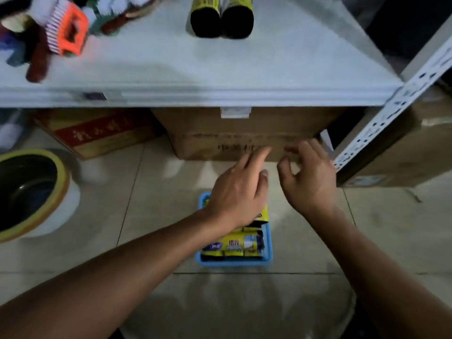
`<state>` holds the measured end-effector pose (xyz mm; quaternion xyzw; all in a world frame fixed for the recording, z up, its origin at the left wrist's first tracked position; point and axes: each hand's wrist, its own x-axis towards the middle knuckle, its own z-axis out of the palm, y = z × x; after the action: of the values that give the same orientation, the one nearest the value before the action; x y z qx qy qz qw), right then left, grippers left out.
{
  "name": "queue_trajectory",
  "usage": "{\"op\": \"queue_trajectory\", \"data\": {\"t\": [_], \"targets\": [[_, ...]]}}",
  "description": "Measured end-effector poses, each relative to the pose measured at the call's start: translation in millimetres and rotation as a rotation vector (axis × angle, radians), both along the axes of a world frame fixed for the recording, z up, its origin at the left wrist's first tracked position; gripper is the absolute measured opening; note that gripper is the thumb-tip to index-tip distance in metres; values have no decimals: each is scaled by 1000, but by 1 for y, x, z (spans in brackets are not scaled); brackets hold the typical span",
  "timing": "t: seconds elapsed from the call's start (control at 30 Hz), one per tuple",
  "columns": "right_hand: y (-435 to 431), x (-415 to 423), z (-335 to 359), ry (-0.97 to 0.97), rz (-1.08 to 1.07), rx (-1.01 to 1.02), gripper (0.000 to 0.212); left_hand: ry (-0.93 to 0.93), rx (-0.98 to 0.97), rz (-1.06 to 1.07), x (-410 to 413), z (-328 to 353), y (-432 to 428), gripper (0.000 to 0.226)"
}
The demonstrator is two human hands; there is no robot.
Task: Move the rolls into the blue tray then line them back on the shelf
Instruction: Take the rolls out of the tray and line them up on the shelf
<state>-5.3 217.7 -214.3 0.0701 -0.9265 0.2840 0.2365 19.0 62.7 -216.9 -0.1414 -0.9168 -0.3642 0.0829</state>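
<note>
Two black rolls with yellow labels (221, 17) lie side by side at the back of the white shelf (293, 69). On the floor below stands the blue tray (269, 250) holding several more yellow-and-black rolls (234, 245). My left hand (238, 189) hovers above the tray's far end with fingers loosely spread and nothing in it. My right hand (309, 173) hangs beside it, a little to the right, fingers relaxed and slightly curled, also empty. Both hands are in front of the cardboard box under the shelf.
A large cardboard box (244, 135) and a red-printed box (97, 133) sit under the shelf. Brushes, one with an orange handle (67, 29), crowd the shelf's left. A round bin with a yellow rim (31, 192) stands at the left. A perforated shelf post (391, 111) rises at right.
</note>
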Motion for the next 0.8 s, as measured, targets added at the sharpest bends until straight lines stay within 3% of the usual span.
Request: {"op": "queue_trajectory", "data": {"t": [0.17,0.27,0.4,0.53,0.6,0.73,0.8], "targets": [[24,21,-105,-713,48,125,66,-474,-317,89,5,-115,-39,68],[28,13,-135,-885,141,191,90,-596,-384,60,-2,-142,-41,87],[29,-1,-161,-903,153,155,105,-595,-442,-59,-14,-159,-19,106],[30,5,-170,-826,206,128,100,-570,-411,-81,-24,-170,-2,117],[27,8,-175,-814,252,98,96,-585,-402,-86,-28,-176,3,118],[21,-3,-195,-820,324,81,114,-597,-419,-126,-36,-188,5,117],[16,-5,-203,-807,321,97,107,-563,-439,-119,-38,-194,4,113]]}}
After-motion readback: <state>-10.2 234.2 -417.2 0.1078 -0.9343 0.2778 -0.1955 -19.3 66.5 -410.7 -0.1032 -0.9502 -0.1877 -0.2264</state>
